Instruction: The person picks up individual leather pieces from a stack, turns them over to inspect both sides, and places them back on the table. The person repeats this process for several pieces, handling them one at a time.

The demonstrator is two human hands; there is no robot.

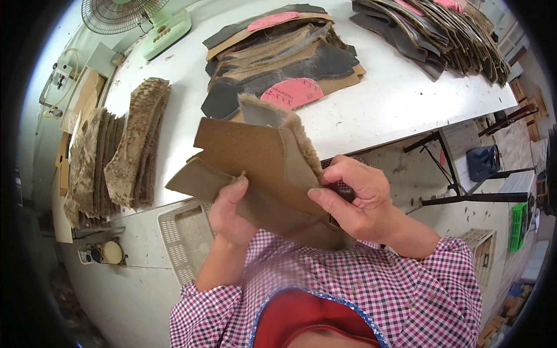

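Observation:
Both my hands hold a brown cut piece of fabric (pixel 255 156) with a fuzzy fur lining along its top and right edge. My left hand (pixel 230 210) grips its lower left part, thumb on the face. My right hand (pixel 351 197) pinches its right edge, fingers curled over the material. The piece is raised above the near edge of the white table (pixel 371 110). A second tan flap sticks out to the left beneath it.
Stacks of furry brown pieces (pixel 136 145) lie at the left. A pile of dark and tan pieces with pink insoles (pixel 284 58) sits at the centre back, another pile (pixel 441 32) at the far right. A green fan (pixel 139 20) and a white basket (pixel 185 235) are nearby.

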